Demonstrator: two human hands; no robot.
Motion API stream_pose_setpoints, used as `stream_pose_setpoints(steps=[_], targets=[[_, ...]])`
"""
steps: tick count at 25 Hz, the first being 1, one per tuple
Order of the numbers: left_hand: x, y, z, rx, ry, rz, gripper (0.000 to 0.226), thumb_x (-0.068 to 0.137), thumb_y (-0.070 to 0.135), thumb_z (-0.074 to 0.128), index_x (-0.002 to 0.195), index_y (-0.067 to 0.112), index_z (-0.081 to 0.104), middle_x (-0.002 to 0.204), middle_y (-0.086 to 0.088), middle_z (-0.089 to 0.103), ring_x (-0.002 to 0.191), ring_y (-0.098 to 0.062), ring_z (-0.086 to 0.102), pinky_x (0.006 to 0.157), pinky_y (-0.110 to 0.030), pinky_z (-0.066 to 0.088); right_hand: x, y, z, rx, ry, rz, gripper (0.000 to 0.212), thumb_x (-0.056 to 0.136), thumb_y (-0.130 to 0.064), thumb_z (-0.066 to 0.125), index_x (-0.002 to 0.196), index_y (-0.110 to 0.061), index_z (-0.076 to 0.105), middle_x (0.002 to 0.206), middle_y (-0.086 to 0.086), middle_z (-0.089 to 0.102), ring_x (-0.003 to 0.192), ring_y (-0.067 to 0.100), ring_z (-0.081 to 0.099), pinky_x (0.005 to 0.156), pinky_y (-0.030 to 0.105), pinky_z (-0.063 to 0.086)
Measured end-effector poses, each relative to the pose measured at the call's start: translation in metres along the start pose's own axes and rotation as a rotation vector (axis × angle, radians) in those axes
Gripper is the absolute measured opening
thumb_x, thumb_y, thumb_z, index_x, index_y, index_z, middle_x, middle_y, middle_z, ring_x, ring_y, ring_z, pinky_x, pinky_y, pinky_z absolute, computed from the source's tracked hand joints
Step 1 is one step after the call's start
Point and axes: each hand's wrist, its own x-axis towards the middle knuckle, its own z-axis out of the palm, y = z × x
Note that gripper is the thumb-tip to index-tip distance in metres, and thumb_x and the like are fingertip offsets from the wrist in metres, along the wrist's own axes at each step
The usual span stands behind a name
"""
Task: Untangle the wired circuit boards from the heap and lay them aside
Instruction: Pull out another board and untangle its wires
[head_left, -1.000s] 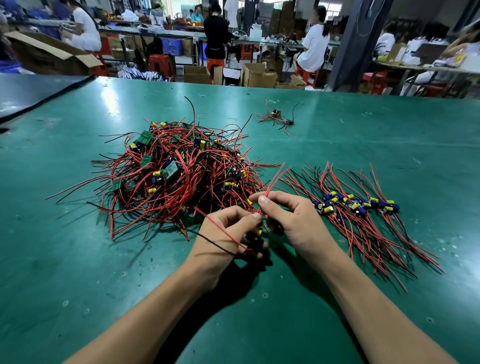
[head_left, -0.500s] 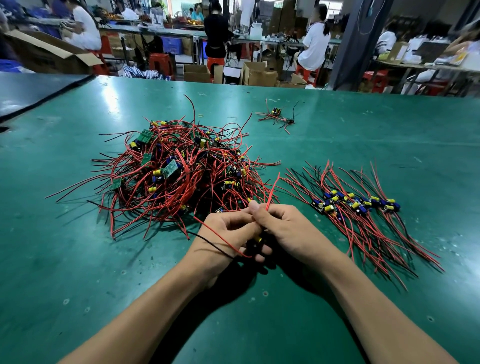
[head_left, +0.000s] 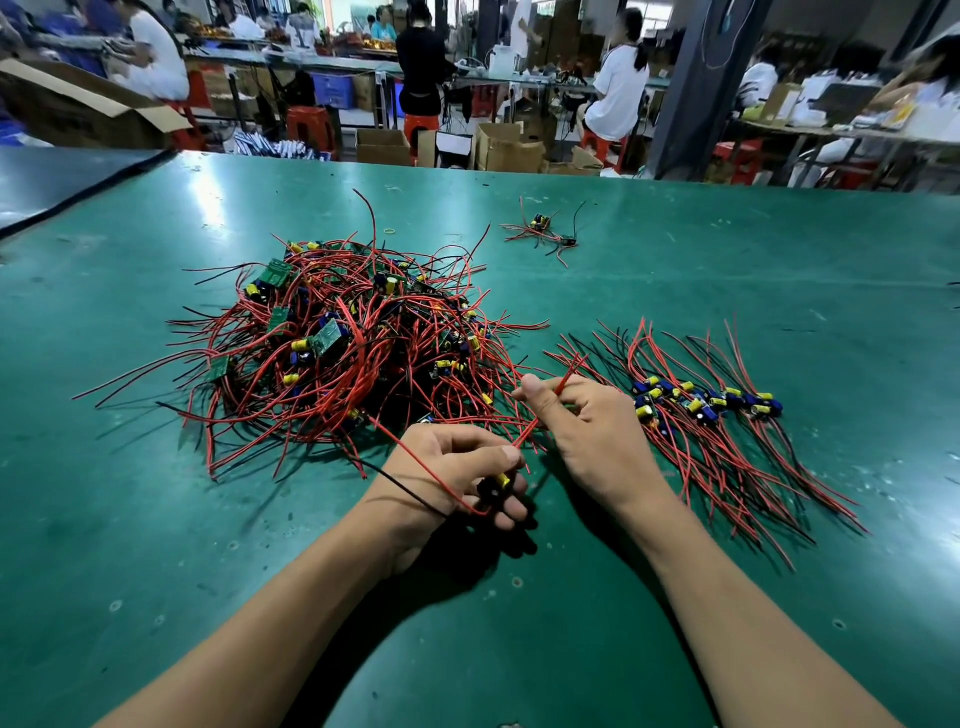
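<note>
Both forearms reach in from the bottom edge over the green table (head_left: 727, 270). The left hand (head_left: 452, 467) is closest, its fingers curled tight round a small board (head_left: 498, 482), of which only a dark body and a yellow capacitor show between thumb and fingertips. A black wire (head_left: 410, 491) trails from that grip across the wrist and out to the left, and a red lead loops over the back of the hand. Another red wire (head_left: 524, 434) runs from the board up and right into the right hand (head_left: 597, 441), which pinches it narrowly between thumb and forefinger, the free end poking out above the knuckles; the other fingers are folded under. The two hands sit just beside each other, apart, with the wire drawn between them. Just beyond the left hand lies the heap (head_left: 337, 353), a tangled mound of red and black leads with green boards and yellow and blue parts showing through, loose ends splayed out on all sides. To the right of the right hand is the row (head_left: 701, 410) of boards already laid aside, side by side with their leads fanned toward and away from the viewer. Farther back, well apart from both, sits a little cluster (head_left: 543, 228) of two or so wired boards. Past the table's far edge are cardboard boxes (head_left: 501, 145), red stools (head_left: 311, 124) and people (head_left: 618, 88) at long benches.
</note>
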Motion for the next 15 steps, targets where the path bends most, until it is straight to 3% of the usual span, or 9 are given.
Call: stream_pose_setpoints(steps=[3, 5, 7, 10, 13, 15], targets=[[-0.001, -0.001, 0.002, -0.026, 0.035, 0.011, 0.013, 0.089, -0.001, 0.062, 0.078, -0.003, 0.066, 0.061, -0.020, 0.062, 0.042, -0.026, 0.059, 0.040, -0.025, 0.050, -0.006, -0.005, 0.007, 0.187, -0.071, 0.151, 0.041, 0.091, -0.053, 0.062, 0.085, -0.016, 0.078, 0.057, -0.010, 0.058, 0.052, 0.005, 0.050, 0.053, 0.021, 0.038], [-0.002, -0.002, 0.003, -0.068, 0.044, 0.015, 0.012, 0.090, 0.000, 0.062, 0.079, -0.003, 0.066, 0.061, -0.021, 0.061, 0.040, -0.026, 0.057, 0.037, -0.025, 0.048, -0.012, -0.008, 0.009, 0.544, -0.272, 0.341, 0.039, 0.086, -0.050, 0.073, 0.091, -0.011, 0.075, 0.059, 0.002, 0.057, 0.046, 0.015, 0.051, 0.047, 0.023, 0.042], [-0.003, -0.003, 0.003, -0.094, 0.050, 0.021, 0.013, 0.091, 0.002, 0.061, 0.081, -0.004, 0.065, 0.061, -0.021, 0.061, 0.038, -0.025, 0.057, 0.036, -0.024, 0.047, -0.016, -0.011, 0.010, 0.720, -0.436, 0.429, 0.037, 0.082, -0.040, 0.082, 0.097, -0.008, 0.073, 0.067, 0.012, 0.060, 0.046, 0.021, 0.054, 0.047, 0.029, 0.048], [-0.002, -0.003, 0.002, -0.063, 0.041, 0.030, 0.012, 0.092, 0.001, 0.059, 0.083, -0.005, 0.064, 0.060, -0.019, 0.060, 0.038, -0.024, 0.056, 0.036, -0.024, 0.046, -0.016, -0.009, 0.011, 0.686, -0.465, 0.410, 0.036, 0.081, -0.035, 0.082, 0.100, -0.006, 0.073, 0.073, 0.012, 0.063, 0.052, 0.019, 0.056, 0.049, 0.028, 0.048], [-0.001, -0.002, 0.000, -0.061, 0.053, 0.019, 0.011, 0.091, -0.003, 0.056, 0.082, -0.007, 0.062, 0.058, -0.020, 0.059, 0.037, -0.024, 0.056, 0.035, -0.024, 0.046, -0.015, -0.009, 0.015, 0.583, -0.365, 0.312, 0.032, 0.085, -0.036, 0.077, 0.091, -0.004, 0.074, 0.073, 0.009, 0.068, 0.052, 0.016, 0.059, 0.049, 0.024, 0.048], [-0.001, -0.001, -0.002, -0.079, 0.035, 0.006, 0.012, 0.091, -0.002, 0.058, 0.080, -0.005, 0.063, 0.059, -0.021, 0.059, 0.038, -0.024, 0.056, 0.035, -0.024, 0.046, -0.010, -0.005, 0.015, 0.352, -0.220, 0.175, 0.029, 0.088, -0.035, 0.075, 0.084, -0.007, 0.078, 0.083, 0.001, 0.074, 0.066, 0.013, 0.068, 0.064, 0.026, 0.053]])
